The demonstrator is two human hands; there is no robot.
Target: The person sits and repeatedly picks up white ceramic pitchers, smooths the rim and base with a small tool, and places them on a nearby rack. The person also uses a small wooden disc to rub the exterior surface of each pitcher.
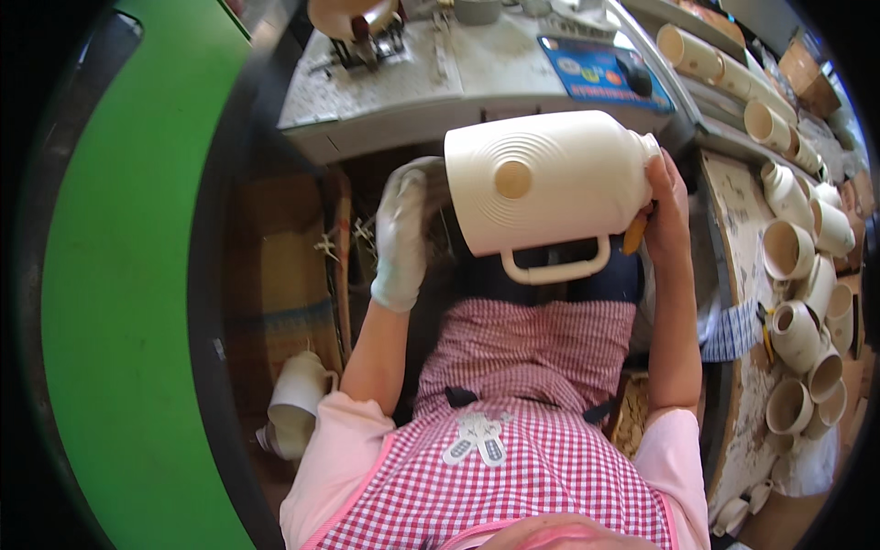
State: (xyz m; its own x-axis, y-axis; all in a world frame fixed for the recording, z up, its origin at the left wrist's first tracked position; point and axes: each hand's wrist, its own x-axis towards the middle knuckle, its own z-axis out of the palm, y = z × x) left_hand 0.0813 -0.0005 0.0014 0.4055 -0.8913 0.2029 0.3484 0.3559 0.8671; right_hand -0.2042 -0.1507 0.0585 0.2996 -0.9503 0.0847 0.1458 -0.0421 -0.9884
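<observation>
A large cream jug (pixel 568 183) lies sideways in the air above my lap. Its side carries raised concentric rings around a round tan spot, and its handle points toward me. My right hand (pixel 667 197), bare, is closed around the narrow neck at the right end. By its fingers an orange-yellow piece (pixel 634 234) sticks out, perhaps a tool's handle. At the jug's wide left end is my left hand (pixel 403 229), in a whitish glove. Its fingers are blurred and partly out of sight, so whether they grip the rim I cannot tell.
A white worktable (pixel 394 115) stands ahead, with a metal device holding a bowl and a blue mat (pixel 596 73). Several cream jugs and cups crowd the right-hand bench (pixel 747 211). Another jug (pixel 298 399) sits low at left, near a green panel (pixel 128 275).
</observation>
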